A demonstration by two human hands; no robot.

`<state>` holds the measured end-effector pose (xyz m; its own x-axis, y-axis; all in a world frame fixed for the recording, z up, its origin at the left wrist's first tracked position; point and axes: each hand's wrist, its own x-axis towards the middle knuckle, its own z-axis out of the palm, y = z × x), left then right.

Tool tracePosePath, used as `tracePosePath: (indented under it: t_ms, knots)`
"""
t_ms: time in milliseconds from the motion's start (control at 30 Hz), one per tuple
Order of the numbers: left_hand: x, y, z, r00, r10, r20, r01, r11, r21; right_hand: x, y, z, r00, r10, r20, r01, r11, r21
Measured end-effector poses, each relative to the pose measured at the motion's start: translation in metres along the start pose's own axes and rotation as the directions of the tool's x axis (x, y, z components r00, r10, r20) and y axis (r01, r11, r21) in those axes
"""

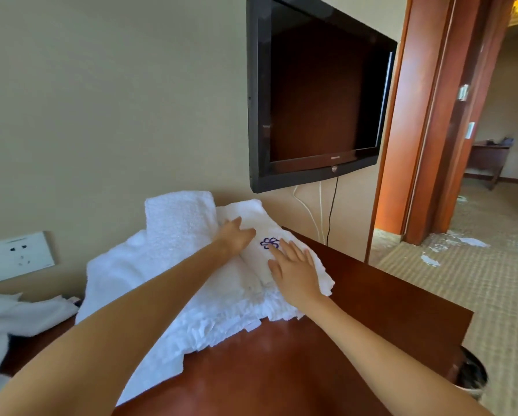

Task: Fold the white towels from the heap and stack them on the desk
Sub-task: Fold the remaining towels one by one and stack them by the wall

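Folded towel (271, 229) is best smoothed outward from its purple emblem (269, 243) and squared with the white stack (191, 313) beneath, on the desk (327, 370). It lies under both hands: left hand (236, 239) flat on its left part, right hand (293, 267) flat beside the emblem, fingers straight, nothing gripped.

Two bare hands: left hand (235, 238), right hand (293, 265). One small folded white terry towel (260, 214) with one purple stitched emblem (269, 243). One thick folded white towel (179, 217) at 11 o'clock. Layered white towel pile (209, 319) underneath, count unclear. One loose white cloth heap (20, 316) at 9 o'clock. One reddish-brown wooden desk (281, 370). One black flat-screen television (321, 94) at 12 o'clock. Two white cables (307, 211), one black cable (330, 211). One white wall socket plate (19, 253).
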<state>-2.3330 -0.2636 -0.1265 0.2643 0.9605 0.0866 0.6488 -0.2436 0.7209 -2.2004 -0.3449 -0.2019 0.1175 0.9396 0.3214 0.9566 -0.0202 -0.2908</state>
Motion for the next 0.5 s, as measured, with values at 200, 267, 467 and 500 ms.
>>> tracePosePath:
  t_ms: [200,267,467,500]
  knots:
    - [-0.148,-0.029,0.012,0.888,0.458,0.022,-0.386,0.720,0.577,-0.111,-0.025,0.012,0.999,0.049,-0.024,-0.041,0.962,0.268]
    - [-0.198,-0.051,0.017,0.870,0.493,0.005,-0.427,0.748,0.508,-0.144,-0.039,0.016,0.996,0.066,0.062,-0.084,0.930,0.359]
    - [-0.345,-0.144,0.005,0.980,0.166,-0.110,-0.110,0.912,0.395,-0.223,-0.095,0.046,0.991,-0.006,0.135,-0.054,0.900,0.433]
    - [-0.367,-0.159,-0.001,0.987,0.083,-0.141,-0.022,0.922,0.386,-0.232,-0.108,0.049,0.993,-0.013,0.117,-0.038,0.905,0.424]
